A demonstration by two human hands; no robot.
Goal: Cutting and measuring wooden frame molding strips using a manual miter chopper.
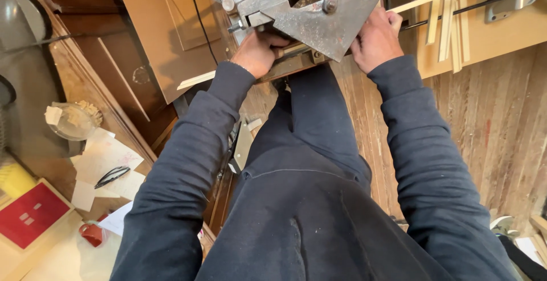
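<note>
At top centre, rusty grey metal machine [302, 7] with a triangular plate, bolts on its upper face, sits at the edge of the wooden floor [501, 121]; both hands are on it. Left hand [257, 52] is tucked under the left lower edge, fingers curled around a part of the frame, closed grip, exact part hidden by the plate. Right hand [377, 37] presses against the right edge of the plate, fingers go behind the metal, so can't tell whether it clamps anything or just rests there. Both arms in dark blue sleeves, dark trousers below. Black cable [196, 19] runs up over the brown boards [165, 36] left of the machine. Thin wooden strips [450, 24] lie on a light board right of the machine, near the right hand but apart from it. Far left, well apart: glass bowl [71, 121] with scraps, loose papers [105, 161] with a black folding tool [111, 176] on them, red flat box [31, 214]
</note>
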